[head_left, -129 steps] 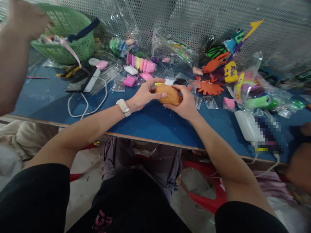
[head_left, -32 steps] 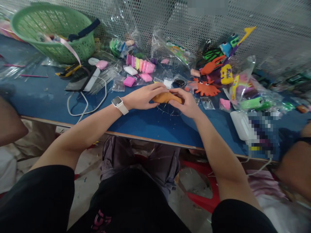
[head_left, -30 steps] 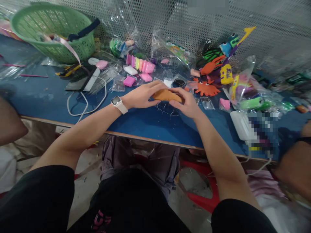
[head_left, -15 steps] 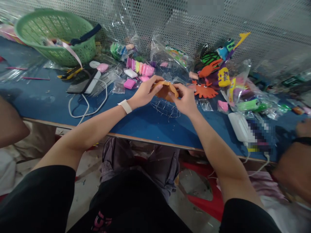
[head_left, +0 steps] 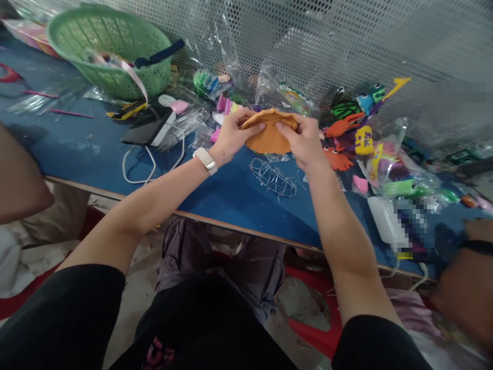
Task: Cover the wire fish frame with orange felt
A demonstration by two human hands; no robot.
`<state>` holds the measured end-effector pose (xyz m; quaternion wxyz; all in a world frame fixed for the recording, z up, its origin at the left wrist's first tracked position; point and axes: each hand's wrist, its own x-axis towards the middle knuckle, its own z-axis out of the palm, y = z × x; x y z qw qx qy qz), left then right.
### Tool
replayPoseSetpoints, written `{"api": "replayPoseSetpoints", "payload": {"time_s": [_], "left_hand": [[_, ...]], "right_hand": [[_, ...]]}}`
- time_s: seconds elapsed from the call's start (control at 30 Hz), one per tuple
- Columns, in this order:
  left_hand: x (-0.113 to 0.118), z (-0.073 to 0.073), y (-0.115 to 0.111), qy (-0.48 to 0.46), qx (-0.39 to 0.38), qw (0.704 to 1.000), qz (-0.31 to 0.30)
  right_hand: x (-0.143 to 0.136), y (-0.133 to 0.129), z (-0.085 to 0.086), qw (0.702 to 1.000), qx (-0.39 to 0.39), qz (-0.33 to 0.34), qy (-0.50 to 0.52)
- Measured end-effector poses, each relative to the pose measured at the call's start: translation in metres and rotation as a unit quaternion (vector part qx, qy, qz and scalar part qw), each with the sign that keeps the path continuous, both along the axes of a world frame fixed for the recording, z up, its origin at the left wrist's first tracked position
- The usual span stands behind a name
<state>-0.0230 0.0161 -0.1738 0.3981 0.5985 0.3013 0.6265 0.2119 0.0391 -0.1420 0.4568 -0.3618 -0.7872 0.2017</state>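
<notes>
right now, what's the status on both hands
Left hand, right hand: both pinching orange clay sheet. Wire frame lies apart on blue table, nothing atop it.

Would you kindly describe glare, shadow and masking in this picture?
Head view: a clear plastic bag glints white; the orange-brown pliable sheet looks matte; shadow darkens the blue tabletop beside the silver wire frame; pixelation masks a patch at picture right.

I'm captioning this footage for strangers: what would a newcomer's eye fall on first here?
Probably the orange sheet, held up between the left hand and right hand at the upper middle of the picture. Just below it in view, a wire frame lies on the blue table. The big green basket at upper left also stands out.
</notes>
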Motion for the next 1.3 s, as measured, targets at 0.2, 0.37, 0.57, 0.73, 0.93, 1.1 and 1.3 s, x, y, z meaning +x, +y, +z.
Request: {"api": "replayPoseSetpoints", "payload": {"time_s": [0.2, 0.37, 0.57, 0.73, 0.93, 1.1, 1.3], "left_hand": [[0.003, -0.001, -0.012, -0.043, -0.047, 0.998, -0.023], [-0.004, -0.005, -0.011, 0.04, -0.006, 0.999, -0.015], [-0.009, -0.007, -0.007, 0.101, 0.022, 0.995, -0.006], [-0.009, -0.007, -0.008, 0.108, 0.013, 0.994, 0.005], [-0.01, -0.003, -0.014, 0.119, 0.022, 0.993, -0.004], [-0.015, 0.005, -0.021, 0.149, 0.051, 0.987, 0.015], [-0.018, 0.017, -0.034, 0.226, 0.116, 0.965, 0.063]], "right_hand": [[0.004, -0.021, -0.015, 0.999, -0.028, -0.026, 0.025], [-0.002, -0.031, -0.011, 0.998, -0.011, -0.051, 0.02], [-0.013, -0.038, -0.009, 0.996, -0.004, -0.082, 0.033], [-0.014, -0.047, -0.002, 0.997, 0.009, -0.07, -0.015], [-0.014, -0.048, -0.002, 0.998, 0.034, -0.057, -0.007], [-0.015, -0.042, -0.007, 0.997, 0.015, -0.078, 0.009], [-0.013, -0.042, -0.008, 0.999, -0.001, -0.048, -0.004]]}}
